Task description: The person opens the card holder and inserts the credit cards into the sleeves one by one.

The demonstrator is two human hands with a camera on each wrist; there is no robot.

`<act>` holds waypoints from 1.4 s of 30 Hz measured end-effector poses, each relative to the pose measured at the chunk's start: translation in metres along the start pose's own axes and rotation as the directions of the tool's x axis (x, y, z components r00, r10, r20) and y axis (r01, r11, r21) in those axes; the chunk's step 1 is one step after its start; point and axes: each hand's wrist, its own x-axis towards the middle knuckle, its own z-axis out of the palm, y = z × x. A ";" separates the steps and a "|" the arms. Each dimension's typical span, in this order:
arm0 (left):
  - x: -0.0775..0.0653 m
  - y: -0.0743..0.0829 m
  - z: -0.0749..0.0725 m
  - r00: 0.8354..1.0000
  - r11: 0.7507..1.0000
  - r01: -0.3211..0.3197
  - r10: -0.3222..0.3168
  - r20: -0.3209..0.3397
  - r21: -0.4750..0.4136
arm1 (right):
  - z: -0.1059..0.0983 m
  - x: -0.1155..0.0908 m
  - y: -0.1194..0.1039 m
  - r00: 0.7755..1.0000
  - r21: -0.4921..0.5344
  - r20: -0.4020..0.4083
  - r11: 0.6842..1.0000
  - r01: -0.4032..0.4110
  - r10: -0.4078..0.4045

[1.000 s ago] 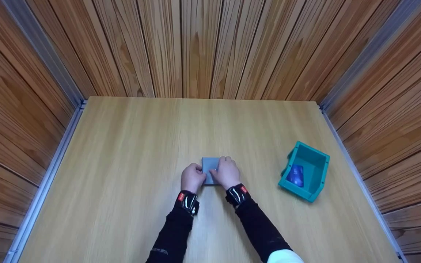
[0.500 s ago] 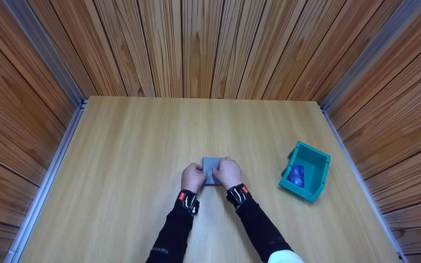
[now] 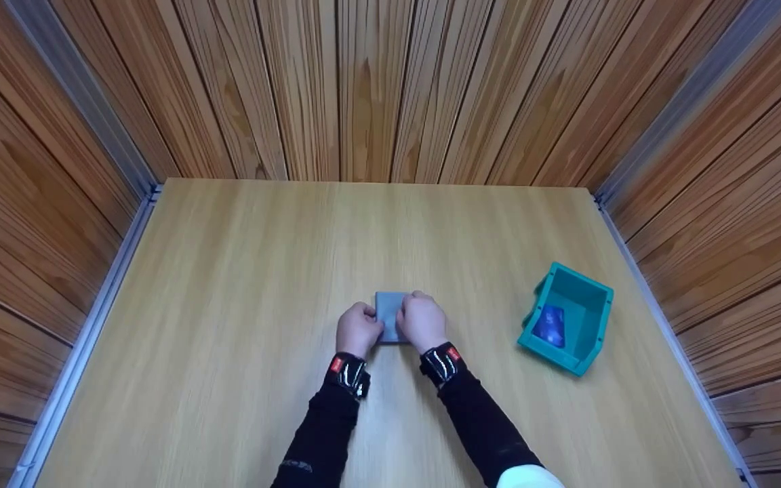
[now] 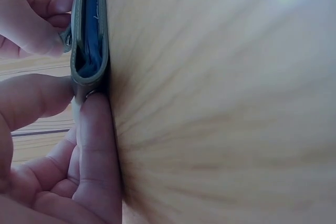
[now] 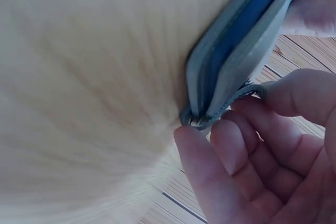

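A small grey-blue wallet [image 3: 388, 313] with a blue lining lies on the table in front of me, between both hands. My left hand [image 3: 356, 330] pinches its left side, thumb on top and a finger under the folded edge [image 4: 90, 77]. On the other side, my right hand [image 3: 423, 321] holds the wallet's short closing strap [image 5: 239, 95], with the thumb at the strap's tip and the fingers curled below it. In the right wrist view the strap stands away from the wallet's face, and the wallet's layers are slightly spread.
To the right stands a teal plastic bin [image 3: 590, 339] with a shiny blue-purple item [image 3: 550, 327] inside. Wood-panelled walls [image 3: 363, 88] enclose the back and sides of the wooden table [image 3: 248, 271], with metal rails [image 3: 92, 325] along its side edges.
My right thumb has drawn back from the wallet's top face toward its right edge. The left hand, the wallet and the bin have stayed in place.
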 end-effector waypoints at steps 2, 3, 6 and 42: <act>0.000 0.000 0.000 1.000 1.000 -0.007 0.007 -0.003 0.005 | 0.001 0.000 0.001 1.000 0.004 -0.010 1.000 0.008 -0.008; 0.000 -0.001 0.000 1.000 1.000 -0.006 0.006 -0.002 0.004 | 0.001 0.000 0.001 1.000 0.008 -0.015 1.000 0.009 -0.009; 0.000 -0.001 0.000 1.000 1.000 -0.001 0.001 0.003 -0.002 | 0.001 0.000 0.002 1.000 0.030 -0.022 1.000 0.007 -0.007; 0.002 0.000 -0.001 0.998 0.998 0.051 -0.050 0.043 -0.021 | -0.013 -0.004 0.023 0.991 0.256 0.062 0.958 -0.129 0.117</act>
